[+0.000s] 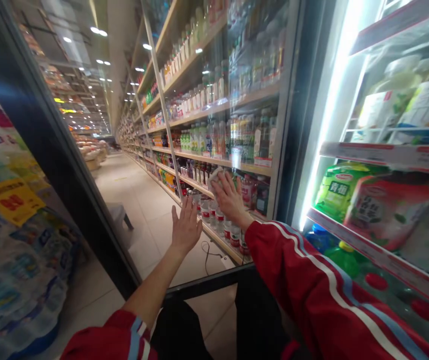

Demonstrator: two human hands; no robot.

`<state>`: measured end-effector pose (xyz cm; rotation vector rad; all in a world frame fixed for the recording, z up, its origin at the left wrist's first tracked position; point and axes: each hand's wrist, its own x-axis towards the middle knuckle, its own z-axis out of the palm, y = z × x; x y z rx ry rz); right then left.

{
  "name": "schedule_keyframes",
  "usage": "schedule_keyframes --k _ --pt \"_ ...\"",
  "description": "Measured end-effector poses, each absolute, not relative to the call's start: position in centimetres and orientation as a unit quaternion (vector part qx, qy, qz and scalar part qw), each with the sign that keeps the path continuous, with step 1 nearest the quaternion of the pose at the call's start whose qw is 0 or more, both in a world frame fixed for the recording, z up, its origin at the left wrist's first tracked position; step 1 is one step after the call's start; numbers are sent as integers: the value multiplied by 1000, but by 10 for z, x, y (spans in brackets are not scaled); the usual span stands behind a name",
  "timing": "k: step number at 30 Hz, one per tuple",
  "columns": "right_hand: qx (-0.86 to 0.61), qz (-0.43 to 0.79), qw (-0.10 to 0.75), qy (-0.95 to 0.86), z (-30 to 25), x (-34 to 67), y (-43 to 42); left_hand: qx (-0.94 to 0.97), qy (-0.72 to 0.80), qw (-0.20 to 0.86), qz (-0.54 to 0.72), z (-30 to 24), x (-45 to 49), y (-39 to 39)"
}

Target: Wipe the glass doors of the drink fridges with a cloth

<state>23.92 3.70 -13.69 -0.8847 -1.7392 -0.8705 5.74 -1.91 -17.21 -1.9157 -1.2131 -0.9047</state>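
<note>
In the head view, a framed glass door (206, 125) stands open in front of me. My left hand (186, 227) lies flat against the lower part of the glass, its fingers stretched and holding nothing. Higher and to the right, my right hand (230, 197) presses a pale, crumpled cloth (217, 175) to the glass. Most of the cloth is hidden under the palm and fingers, with a bit showing past the fingertips. Both forearms reach forward, in red sleeves with white and blue stripes.
To the right is a lit cooler with bottles (383, 100) and green and red drink packs (340, 187). Shelves of bottles (195, 137) show through or in the glass. Wrapped bottle packs (15, 280) with a yellow price sign (15, 201) stand left. The door's dark frame (67, 145) borders the glass.
</note>
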Motion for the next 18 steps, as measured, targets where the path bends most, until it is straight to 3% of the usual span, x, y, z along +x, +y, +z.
schedule_keyframes --k 7,14,18 --pt "-332 -358 419 -766 -168 240 32 -754 -441 359 -329 -173 73 -17" --pt "-419 -342 487 -686 -141 269 43 -755 -421 374 -335 -172 86 -14" --pt "-416 -345 471 -697 -153 272 38 -760 -417 370 -334 -176 94 -13"
